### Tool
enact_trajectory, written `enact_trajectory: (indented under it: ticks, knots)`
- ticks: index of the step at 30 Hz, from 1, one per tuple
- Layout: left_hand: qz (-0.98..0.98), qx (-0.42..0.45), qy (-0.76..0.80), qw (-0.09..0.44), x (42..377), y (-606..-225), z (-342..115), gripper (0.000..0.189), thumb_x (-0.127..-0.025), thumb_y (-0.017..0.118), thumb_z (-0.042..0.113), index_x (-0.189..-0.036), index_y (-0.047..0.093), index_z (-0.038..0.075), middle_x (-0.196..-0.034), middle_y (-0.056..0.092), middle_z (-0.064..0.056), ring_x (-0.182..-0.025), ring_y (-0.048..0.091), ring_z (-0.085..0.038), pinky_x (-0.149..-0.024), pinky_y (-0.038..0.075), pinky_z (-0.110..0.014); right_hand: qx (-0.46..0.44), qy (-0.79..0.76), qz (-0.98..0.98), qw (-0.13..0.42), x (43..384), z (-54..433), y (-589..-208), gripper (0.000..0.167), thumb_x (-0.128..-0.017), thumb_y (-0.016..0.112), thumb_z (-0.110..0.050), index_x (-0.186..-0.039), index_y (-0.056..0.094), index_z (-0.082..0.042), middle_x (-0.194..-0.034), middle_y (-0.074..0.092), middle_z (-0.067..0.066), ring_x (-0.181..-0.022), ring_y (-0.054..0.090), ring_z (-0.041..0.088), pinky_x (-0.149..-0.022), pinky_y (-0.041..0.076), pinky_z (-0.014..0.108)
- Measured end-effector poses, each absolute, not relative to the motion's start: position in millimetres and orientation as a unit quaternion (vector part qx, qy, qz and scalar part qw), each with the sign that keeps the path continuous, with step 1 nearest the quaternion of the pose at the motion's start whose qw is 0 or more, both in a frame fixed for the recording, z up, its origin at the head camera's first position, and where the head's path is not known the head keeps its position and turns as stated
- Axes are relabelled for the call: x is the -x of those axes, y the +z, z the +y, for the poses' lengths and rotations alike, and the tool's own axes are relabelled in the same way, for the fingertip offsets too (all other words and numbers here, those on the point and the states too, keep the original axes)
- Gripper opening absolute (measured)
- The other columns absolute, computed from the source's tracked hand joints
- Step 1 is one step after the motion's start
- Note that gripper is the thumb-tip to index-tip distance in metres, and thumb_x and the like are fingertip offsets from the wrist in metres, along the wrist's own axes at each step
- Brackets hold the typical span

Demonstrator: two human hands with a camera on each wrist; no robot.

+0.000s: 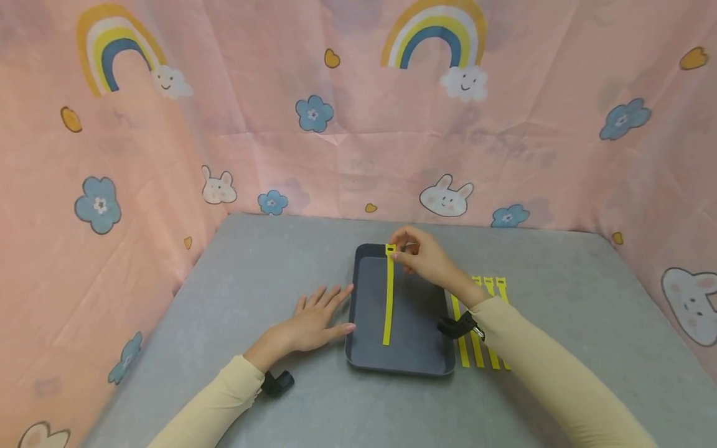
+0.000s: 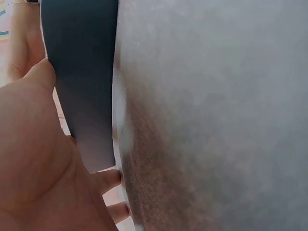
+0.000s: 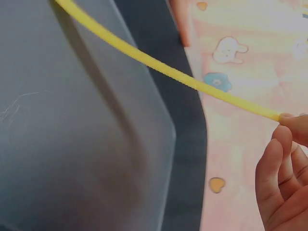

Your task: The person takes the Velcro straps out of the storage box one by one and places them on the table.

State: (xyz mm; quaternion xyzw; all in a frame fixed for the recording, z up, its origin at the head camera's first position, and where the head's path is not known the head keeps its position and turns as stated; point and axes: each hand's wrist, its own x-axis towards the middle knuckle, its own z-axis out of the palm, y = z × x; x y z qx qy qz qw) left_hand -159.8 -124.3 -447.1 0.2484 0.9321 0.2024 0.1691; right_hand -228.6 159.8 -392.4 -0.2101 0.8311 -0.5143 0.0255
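Observation:
A yellow cable tie strap with a slotted head hangs over the dark grey tray. My right hand pinches it by the head end between thumb and fingertips at the tray's far rim. In the right wrist view the strap bows down from the fingertips, its shadow falling on the tray floor. My left hand lies beside the tray's left side, fingers spread, with thumb and index fingertips at the rim. The left wrist view shows those straight fingers along the tray's outer wall.
Several more yellow straps lie in a row on the grey table just right of the tray, partly covered by my right forearm. A pink patterned cloth rises behind and at both sides of the table.

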Motion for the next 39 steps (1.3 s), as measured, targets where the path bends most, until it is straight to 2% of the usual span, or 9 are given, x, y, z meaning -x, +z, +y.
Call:
enact_trajectory:
  ticks: [3,9,16,28,39]
  knots:
    - [0.932,-0.247,0.201,0.171,159,-448,-125,0.081,-0.096,0.044,0.066,-0.159,0.002,0.039,-0.169,0.012,-0.006,-0.156,0.003,-0.039,-0.117,0.004,-0.071,0.209,-0.513,0.832,0.024,225,162,-385,0.017,-0.096,0.065,-0.011,-0.113,0.059,-0.012,-0.092,0.056,0.007,-0.06,0.055,0.019,-0.056,0.052,0.036]
    - [0.932,-0.248,0.204,0.169,159,-446,-125,0.08,-0.097,0.044,0.065,-0.159,0.002,0.038,-0.168,0.013,-0.007,-0.156,0.003,-0.039,-0.116,0.004,-0.072,0.209,-0.517,0.83,0.017,215,169,-368,0.019,-0.095,0.066,-0.01,-0.113,0.059,-0.011,-0.095,0.058,0.009,-0.062,0.058,0.032,-0.057,0.054,0.037]
    - [0.93,-0.25,0.208,0.171,159,-445,-125,0.08,-0.097,0.044,0.064,-0.159,0.002,0.038,-0.169,0.012,-0.007,-0.156,0.002,-0.039,-0.116,0.004,-0.072,0.216,-0.522,0.825,-0.003,206,183,-346,0.021,-0.095,0.067,-0.013,-0.114,0.059,-0.008,-0.091,0.06,0.007,-0.058,0.058,0.022,-0.056,0.053,0.033]
    - [0.927,-0.257,0.212,0.17,159,-445,-125,0.079,-0.098,0.043,0.064,-0.16,0.002,0.037,-0.168,0.012,-0.008,-0.156,0.002,-0.04,-0.116,0.003,-0.072,0.208,-0.54,0.815,-0.032,188,226,-314,0.024,-0.095,0.067,-0.01,-0.116,0.057,-0.006,-0.088,0.065,-0.006,-0.058,0.056,0.02,-0.057,0.053,0.031]
    - [0.929,-0.254,0.204,0.173,160,-446,-125,0.08,-0.097,0.043,0.065,-0.159,-0.001,0.039,-0.169,0.011,-0.006,-0.156,0.001,-0.039,-0.117,0.002,-0.071,0.156,-0.524,0.838,-0.007,170,288,-303,0.021,-0.096,0.063,-0.008,-0.115,0.056,-0.006,-0.083,0.063,-0.007,-0.06,0.053,0.02,-0.061,0.05,0.031]
